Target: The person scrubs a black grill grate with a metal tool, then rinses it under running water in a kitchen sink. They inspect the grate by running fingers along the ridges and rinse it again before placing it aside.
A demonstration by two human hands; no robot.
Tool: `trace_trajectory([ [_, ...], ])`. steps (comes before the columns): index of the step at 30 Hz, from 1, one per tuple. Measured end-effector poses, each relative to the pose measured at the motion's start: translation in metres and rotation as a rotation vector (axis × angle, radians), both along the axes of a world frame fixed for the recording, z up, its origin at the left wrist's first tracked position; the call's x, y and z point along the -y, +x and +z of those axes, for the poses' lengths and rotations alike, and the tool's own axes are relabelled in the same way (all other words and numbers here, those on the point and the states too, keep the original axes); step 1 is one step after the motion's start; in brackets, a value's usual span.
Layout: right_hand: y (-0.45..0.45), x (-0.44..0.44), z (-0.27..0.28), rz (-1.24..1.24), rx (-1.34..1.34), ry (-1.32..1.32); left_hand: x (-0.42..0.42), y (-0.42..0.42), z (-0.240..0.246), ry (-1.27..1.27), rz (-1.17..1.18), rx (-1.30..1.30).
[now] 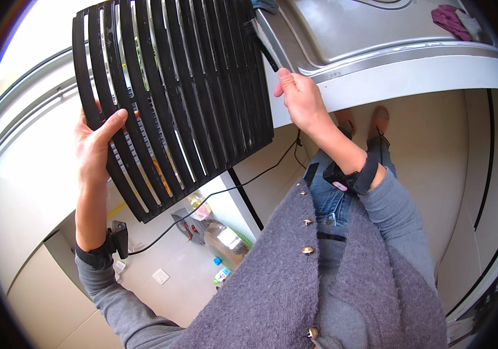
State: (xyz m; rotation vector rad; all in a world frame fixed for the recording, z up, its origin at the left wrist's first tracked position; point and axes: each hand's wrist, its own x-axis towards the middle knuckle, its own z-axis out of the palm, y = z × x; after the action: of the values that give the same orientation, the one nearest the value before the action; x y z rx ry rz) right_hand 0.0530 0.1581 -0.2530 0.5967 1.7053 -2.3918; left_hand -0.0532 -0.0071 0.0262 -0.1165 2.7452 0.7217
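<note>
A large black slatted rack (196, 96), gently curved, is tilted up at the left of the metal sink. My left hand (101, 139) grips its left edge, with the thumb over a slat and the fingers behind. Whitish specks and streaks show on several slats. My right hand (299, 94) holds the handle of a black brush (266, 52) beside the rack's right edge. The brush's bristles are at the upper right edge of the rack; whether they touch it I cannot tell.
A stainless steel sink (362, 26) lies at the upper right, with a purple cloth (449, 22) on its far side. A black cable (227, 189) hangs from my left wrist across to the right. Below the rack stand a large clear bottle (225, 244) and a wall socket (160, 276).
</note>
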Motion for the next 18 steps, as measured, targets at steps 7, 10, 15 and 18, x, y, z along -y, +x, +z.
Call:
trace_trajectory([
  [7, -0.003, 0.002, 0.008, 0.060, 0.182, -0.550, -0.016, 0.005, 0.001, 0.159, -0.040, -0.070],
  [10, 0.000, 0.013, 0.014, 0.053, 0.224, -0.666, -0.020, 0.007, 0.004, 0.183, -0.070, 0.009],
  [15, 0.009, 0.029, 0.015, 0.066, 0.165, -0.464, -0.016, 0.003, 0.002, 0.155, -0.002, 0.011],
  [18, 0.012, 0.035, 0.008, -0.037, 0.003, -0.243, -0.011, 0.002, -0.001, 0.116, -0.053, -0.005],
])
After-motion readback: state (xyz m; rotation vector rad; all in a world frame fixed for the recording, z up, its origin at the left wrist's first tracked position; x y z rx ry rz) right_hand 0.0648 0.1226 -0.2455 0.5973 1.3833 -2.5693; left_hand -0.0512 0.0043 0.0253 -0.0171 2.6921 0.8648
